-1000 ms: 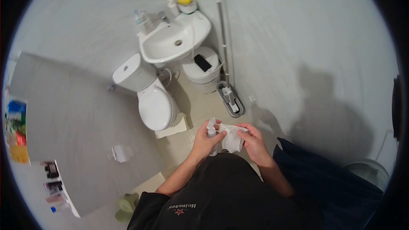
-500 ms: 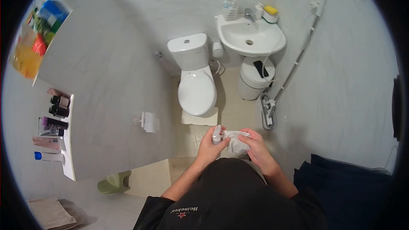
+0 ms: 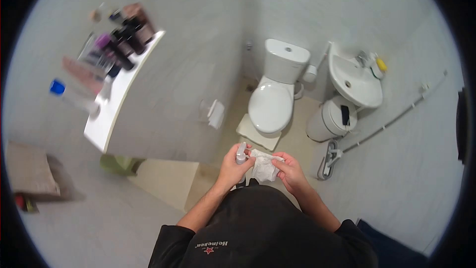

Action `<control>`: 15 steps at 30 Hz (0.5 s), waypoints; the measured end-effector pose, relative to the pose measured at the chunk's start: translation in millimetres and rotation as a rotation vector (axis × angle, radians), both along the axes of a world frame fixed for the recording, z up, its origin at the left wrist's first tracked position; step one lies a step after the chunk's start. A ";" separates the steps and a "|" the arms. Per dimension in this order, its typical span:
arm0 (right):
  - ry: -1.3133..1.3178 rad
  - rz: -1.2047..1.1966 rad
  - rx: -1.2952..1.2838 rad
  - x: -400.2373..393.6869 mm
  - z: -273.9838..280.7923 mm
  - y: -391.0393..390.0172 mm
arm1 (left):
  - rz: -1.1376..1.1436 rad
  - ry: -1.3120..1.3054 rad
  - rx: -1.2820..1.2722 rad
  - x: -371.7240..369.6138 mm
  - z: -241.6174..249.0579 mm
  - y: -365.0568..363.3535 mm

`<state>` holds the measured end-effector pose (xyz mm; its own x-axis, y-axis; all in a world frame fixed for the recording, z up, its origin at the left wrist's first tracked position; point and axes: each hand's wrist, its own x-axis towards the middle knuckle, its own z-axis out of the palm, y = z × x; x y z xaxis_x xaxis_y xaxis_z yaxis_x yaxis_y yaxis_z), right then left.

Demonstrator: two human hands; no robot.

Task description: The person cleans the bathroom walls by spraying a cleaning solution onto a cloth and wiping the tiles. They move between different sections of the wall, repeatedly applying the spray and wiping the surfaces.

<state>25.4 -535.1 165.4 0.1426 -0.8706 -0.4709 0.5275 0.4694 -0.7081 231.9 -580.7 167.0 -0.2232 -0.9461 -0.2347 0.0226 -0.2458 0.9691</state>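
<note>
My left hand [image 3: 235,167] is wrapped round a small bottle with a pale spray top [image 3: 241,153], and its thumb also touches the edge of a white cloth or tissue [image 3: 265,166]. The white piece is spread between both hands, a little crumpled. On its right side my right hand [image 3: 291,172] pinches it between thumb and fingers. Both hands are close to my body, below the toilet [image 3: 271,105] in the view.
A shelf [image 3: 111,114] with several bottles juts out at the left, beside a partition with a paper roll [image 3: 215,114]. A sink [image 3: 353,77], a white bin [image 3: 328,120] with a phone on it and a mop [image 3: 329,161] stand at the right. A green stool [image 3: 119,165] is at lower left.
The view has turned left, so the toilet, sink and mop appear further right and the bottle shelf looks larger. My hands still hold the spray bottle and the white piece, with little change.
</note>
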 end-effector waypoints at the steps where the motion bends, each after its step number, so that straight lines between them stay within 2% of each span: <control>1: -0.021 0.032 -0.002 2.2 -1.0 -5.9 | 0.033 -0.052 -0.026 0.7 3.3 3.5; 5: -0.085 0.169 0.010 24.9 -10.6 -18.3 | 0.174 -0.022 -0.032 19.7 -4.6 34.7; 7: -0.116 0.240 0.010 37.6 -5.4 -23.2 | 0.217 0.019 0.075 31.2 -1.1 48.7; 9: -0.132 0.297 -0.005 51.5 -3.2 -23.7 | 0.260 -0.027 0.037 46.7 -11.0 59.1; 15: -0.173 0.466 0.047 106.5 -3.3 -33.5 | 0.480 -0.045 0.013 95.1 5.5 72.4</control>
<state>131.9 -568.5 162.1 0.5914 -0.6738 -0.4431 0.3618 0.7127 -0.6009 327.0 -508.3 172.5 0.2490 -0.9365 -0.2471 0.0948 -0.2303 0.9685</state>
